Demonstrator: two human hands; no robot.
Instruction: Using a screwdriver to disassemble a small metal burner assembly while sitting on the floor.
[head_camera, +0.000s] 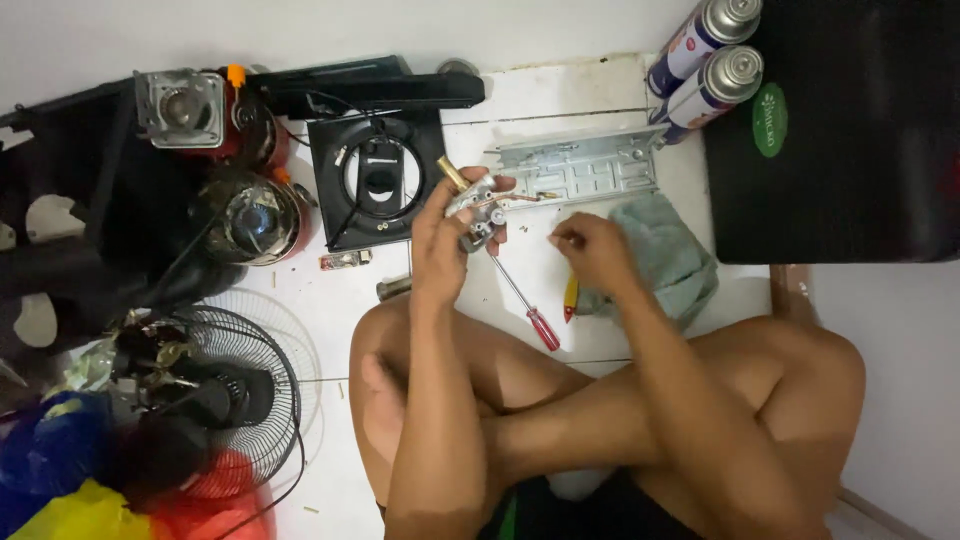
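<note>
Left hand (445, 235) grips a metal valve assembly (478, 208); right hand (592, 250) pinches beside it.

1. We sit on a white tiled floor (560, 100); everything lies directly on it.
2. Far edge, by the wall: black stove body (375, 170), grey metal plate (585, 168) just to its right.
3. Far right corner: two gas canisters (705, 65) lying beside a black case (840, 150).
4. Middle: grey cloth (665, 255), red-handled screwdriver (528, 305), yellow-handled tool (570, 297) touching the cloth.
5. Left edge: fan (215, 390), round metal pot (255, 220).
</note>
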